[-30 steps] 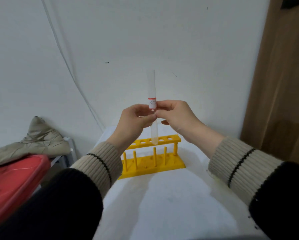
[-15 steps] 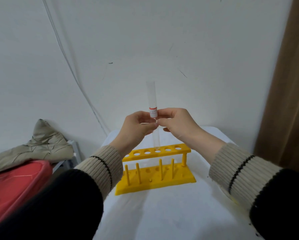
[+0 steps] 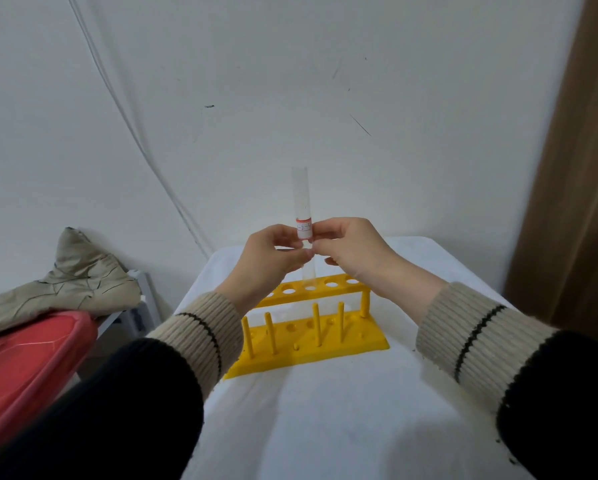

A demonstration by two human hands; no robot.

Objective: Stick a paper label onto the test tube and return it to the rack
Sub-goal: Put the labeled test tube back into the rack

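Pinching a clear, round test tube [image 3: 301,195] upright btwn both hands: left hand [image 3: 271,259] and right hand [image 3: 351,252] fingertips clamped on it from either side. White paper label [image 3: 304,229] w/ red edge wraps the tube right at the fingertips. Below the fingers, yellow plastic rack [image 3: 320,329] w/ round holes and pegs sits on white cloth-covered table [image 3: 325,427].

1. White-covered table [image 3: 325,427], narrow, butted against the pale wall at its far end.
2. Yellow test tube rack [image 3: 311,344] standing directly on the cloth, near the middle, long side facing the camera.
3. Upper rack bar pierced with round holes; thin upright pegs rising from the base plate.
4. Small dark specks on the cloth near the right edge.
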